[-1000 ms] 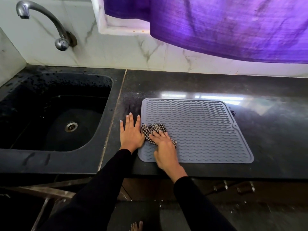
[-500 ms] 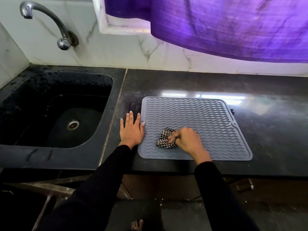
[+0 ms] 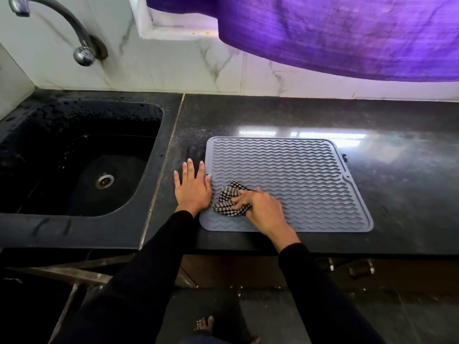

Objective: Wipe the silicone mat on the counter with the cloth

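Fingers (image 3: 242,201) of the right hand (image 3: 264,211) curl round a bunched checked cloth (image 3: 227,203) and press it onto the near left part of the grey ribbed mat (image 3: 293,175). Beside it, the left hand (image 3: 192,188) lies flat and spread on the dark surface (image 3: 397,170), its thumb side touching the mat's left edge, seemingly to keep the mat from sliding.

That mat lies flat on the surface, just right of the seam that divides it from the black sink (image 3: 82,157), with its near edge close to the surface's front lip.

Wiping looks to be under way, with the cloth working the near left corner. Most of the ribbed area to the right and toward the far edge is uncovered by the cloth, so the next stroke probably calls for dragging the cloth along the wavy grooves toward the right while the left hand braces the edge.

A curved tap (image 3: 62,23) stands on the wall behind the sink, and a purple curtain (image 3: 335,33) hangs above the far right.
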{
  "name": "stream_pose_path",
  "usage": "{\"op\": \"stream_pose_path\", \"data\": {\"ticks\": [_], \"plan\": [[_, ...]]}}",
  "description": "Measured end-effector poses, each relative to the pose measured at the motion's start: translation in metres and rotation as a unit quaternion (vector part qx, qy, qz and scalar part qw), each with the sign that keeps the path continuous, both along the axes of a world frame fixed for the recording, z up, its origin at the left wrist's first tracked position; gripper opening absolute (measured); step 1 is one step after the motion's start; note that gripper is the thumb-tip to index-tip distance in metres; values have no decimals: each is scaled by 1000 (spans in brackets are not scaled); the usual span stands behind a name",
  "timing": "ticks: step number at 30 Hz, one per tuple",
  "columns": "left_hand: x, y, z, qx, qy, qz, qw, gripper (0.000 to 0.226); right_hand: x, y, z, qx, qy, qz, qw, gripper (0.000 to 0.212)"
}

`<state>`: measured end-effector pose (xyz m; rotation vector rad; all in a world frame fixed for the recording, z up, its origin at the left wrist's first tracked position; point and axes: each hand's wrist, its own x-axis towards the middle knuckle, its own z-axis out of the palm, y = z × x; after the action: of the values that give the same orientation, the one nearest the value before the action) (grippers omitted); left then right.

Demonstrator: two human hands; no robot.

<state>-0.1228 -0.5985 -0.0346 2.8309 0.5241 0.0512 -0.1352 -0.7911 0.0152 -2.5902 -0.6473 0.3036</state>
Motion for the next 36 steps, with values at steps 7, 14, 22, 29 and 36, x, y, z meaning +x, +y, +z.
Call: {"op": "stream_pose_path", "data": {"ticks": [7, 14, 22, 29, 36], "plan": [[-4, 0, -1, -1, -20, -1, 1000, 54, -2, -30, 12, -53, -68, -21, 996, 47], [0, -3, -3, 2, -15, 8, 1000, 54, 20, -54, 43, -31, -17, -205, 978, 31], [0, -2, -3, 6, -15, 6, 1000, 54, -19, -4, -7, 38, -73, -10, 997, 59], [-1, -2, -2, -2, -16, 8, 1000, 54, -11, -30, -10, 77, -63, 22, 995, 56], [-2, -2, 0, -16, -22, 10, 1000, 55, 2, -70, -3, 88, -45, -18, 995, 48]]}}
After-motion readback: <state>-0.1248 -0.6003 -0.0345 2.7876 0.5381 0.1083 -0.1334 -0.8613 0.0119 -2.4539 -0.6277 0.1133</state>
